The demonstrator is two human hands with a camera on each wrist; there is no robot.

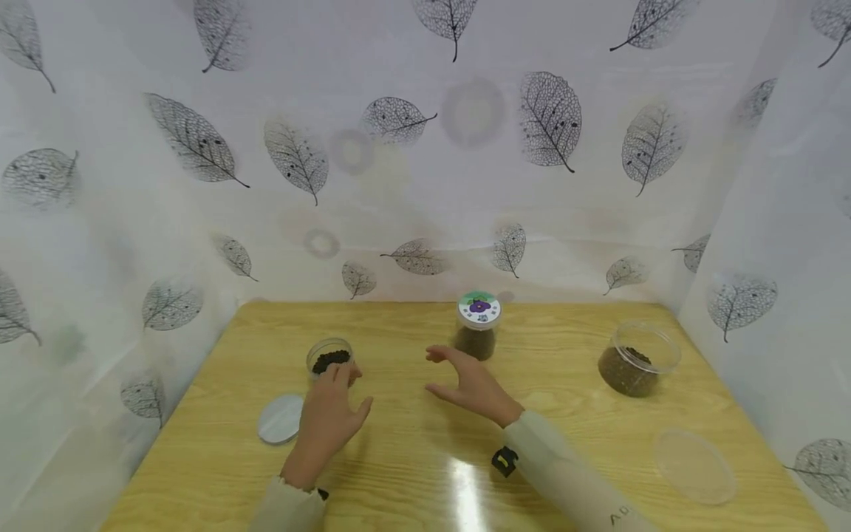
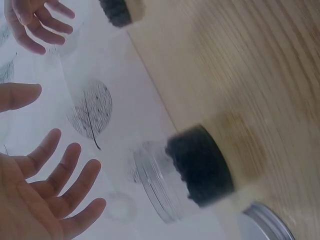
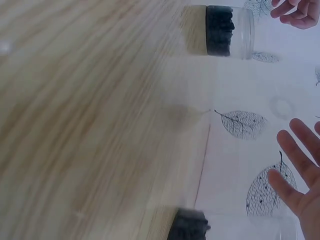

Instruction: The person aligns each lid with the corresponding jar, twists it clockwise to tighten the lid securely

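A silvery lid [image 1: 280,419] lies on the tabletop [image 1: 399,458]. The left hand [image 1: 330,419], fingers relaxed, hovers beside a lidless jar [image 1: 329,353] of dark granules; the right hand [image 1: 473,384], thumb and fingers apart, hovers near a capped jar [image 1: 476,323] labelled with a purple flower [image 1: 479,306] and illegible characters. The right sleeve's [image 1: 565,465] letters resemble "AD". Rightmost are an uncovered tub [image 1: 621,374] and clear lid [image 1: 694,467].

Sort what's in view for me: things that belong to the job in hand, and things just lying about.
Likely in the job, being nearest the hands:
- small open jar, at the left hand
- flower-topped jar, by the right hand
- silver lid, perhaps the open jar's

Apparently just lying about:
- wide open tub
- clear disc, probably its lid
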